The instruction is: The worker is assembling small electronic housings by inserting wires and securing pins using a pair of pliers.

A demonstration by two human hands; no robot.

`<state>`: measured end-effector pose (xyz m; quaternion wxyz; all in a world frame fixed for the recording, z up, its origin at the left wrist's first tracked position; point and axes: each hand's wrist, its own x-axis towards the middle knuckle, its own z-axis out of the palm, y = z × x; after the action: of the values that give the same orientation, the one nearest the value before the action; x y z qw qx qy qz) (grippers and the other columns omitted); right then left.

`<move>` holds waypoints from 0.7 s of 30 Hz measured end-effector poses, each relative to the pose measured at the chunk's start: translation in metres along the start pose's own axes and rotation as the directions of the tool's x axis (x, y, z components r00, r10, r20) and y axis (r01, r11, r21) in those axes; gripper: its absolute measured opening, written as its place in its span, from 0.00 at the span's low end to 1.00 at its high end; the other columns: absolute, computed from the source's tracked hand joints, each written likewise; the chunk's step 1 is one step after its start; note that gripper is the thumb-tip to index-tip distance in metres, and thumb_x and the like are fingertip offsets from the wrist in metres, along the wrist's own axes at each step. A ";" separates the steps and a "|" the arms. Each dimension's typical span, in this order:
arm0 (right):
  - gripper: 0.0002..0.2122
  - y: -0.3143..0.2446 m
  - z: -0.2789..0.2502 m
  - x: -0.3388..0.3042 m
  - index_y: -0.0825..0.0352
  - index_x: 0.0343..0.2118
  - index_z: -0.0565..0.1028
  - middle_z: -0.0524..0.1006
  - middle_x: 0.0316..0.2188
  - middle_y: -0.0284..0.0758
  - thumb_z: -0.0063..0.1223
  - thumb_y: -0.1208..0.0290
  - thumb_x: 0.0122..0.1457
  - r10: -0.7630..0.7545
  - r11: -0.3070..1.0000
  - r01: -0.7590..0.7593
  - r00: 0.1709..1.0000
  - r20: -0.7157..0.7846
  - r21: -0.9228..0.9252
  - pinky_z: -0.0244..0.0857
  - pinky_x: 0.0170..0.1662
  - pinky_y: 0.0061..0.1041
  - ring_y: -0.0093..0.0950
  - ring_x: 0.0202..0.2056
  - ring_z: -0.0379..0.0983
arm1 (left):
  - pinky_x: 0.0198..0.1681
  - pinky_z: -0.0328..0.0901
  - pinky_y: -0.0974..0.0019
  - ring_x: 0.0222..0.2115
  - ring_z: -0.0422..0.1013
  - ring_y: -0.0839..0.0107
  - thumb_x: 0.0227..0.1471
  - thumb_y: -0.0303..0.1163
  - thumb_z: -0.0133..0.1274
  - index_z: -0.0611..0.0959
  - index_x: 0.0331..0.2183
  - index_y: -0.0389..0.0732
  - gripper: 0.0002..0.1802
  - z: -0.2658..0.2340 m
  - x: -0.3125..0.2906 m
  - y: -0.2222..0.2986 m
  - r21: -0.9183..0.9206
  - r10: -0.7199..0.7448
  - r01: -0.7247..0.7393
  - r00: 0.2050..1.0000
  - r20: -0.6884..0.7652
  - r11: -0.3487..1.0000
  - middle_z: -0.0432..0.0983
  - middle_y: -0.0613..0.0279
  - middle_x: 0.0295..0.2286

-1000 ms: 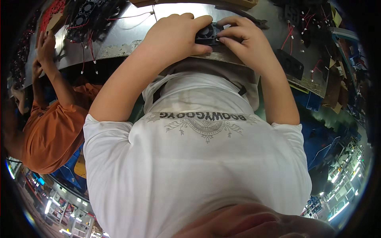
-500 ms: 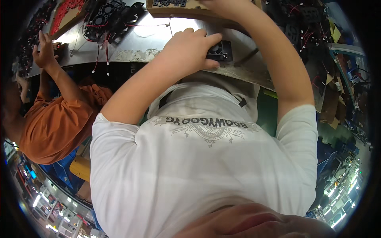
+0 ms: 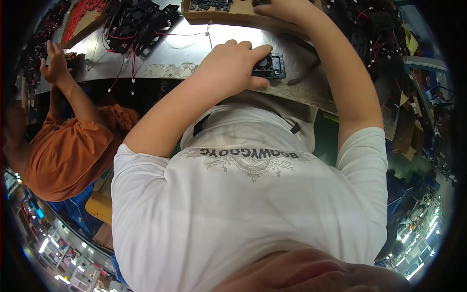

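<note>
By the left hand (image 3: 229, 65), thumb and fingers parted, a black fan (image 3: 268, 67) is held along its left side near the front edge of the metal table (image 3: 155, 56). Farther back, the right hand (image 3: 286, 9) is curled over a cardboard tray (image 3: 224, 18); its grip cannot be told. Wired fans (image 3: 138, 22) are piled leftward.

The left hand (image 3: 233, 65) hides part of a black fan (image 3: 272, 67); the view's far edge cuts off the right hand (image 3: 282, 9) and a cardboard tray (image 3: 221, 17), whose black pieces (image 3: 210, 5) are too small to tell
</note>
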<state>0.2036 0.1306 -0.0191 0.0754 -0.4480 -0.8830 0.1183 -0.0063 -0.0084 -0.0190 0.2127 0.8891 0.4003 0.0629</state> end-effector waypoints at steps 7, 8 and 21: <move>0.11 -0.025 -0.011 0.009 0.67 0.32 0.85 0.83 0.31 0.47 0.63 0.66 0.48 0.192 0.981 -0.194 0.980 0.043 0.031 0.75 0.43 0.39 0.44 0.35 0.81 | 0.48 0.70 0.51 0.44 0.74 0.49 0.44 0.49 0.70 0.76 0.58 0.49 0.41 0.001 0.005 -0.001 0.001 0.001 -0.001 1.000 0.029 1.000 0.79 0.50 0.40; 0.11 -0.026 -0.016 0.003 0.67 0.32 0.85 0.83 0.31 0.47 0.63 0.66 0.48 0.200 0.979 -0.202 0.979 0.043 0.034 0.75 0.43 0.39 0.44 0.35 0.81 | 0.48 0.70 0.51 0.44 0.74 0.49 0.44 0.49 0.70 0.76 0.58 0.49 0.41 0.002 0.005 -0.001 0.001 0.007 -0.007 0.999 0.036 1.000 0.79 0.50 0.40; 0.10 -0.076 0.014 -0.149 0.69 0.36 0.82 0.79 0.34 0.36 0.66 0.71 0.53 0.085 0.938 -0.040 0.990 -0.116 0.345 0.71 0.41 0.32 0.36 0.38 0.76 | 0.46 0.70 0.51 0.40 0.75 0.49 0.41 0.45 0.72 0.78 0.57 0.47 0.41 0.008 0.013 -0.008 0.020 0.111 -0.110 0.992 -0.059 0.994 0.79 0.50 0.38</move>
<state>0.2297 -0.0354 -0.0154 0.2053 -0.4628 -0.8274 0.2430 -0.0010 0.0029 -0.0301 0.1896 0.9094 0.3571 0.0978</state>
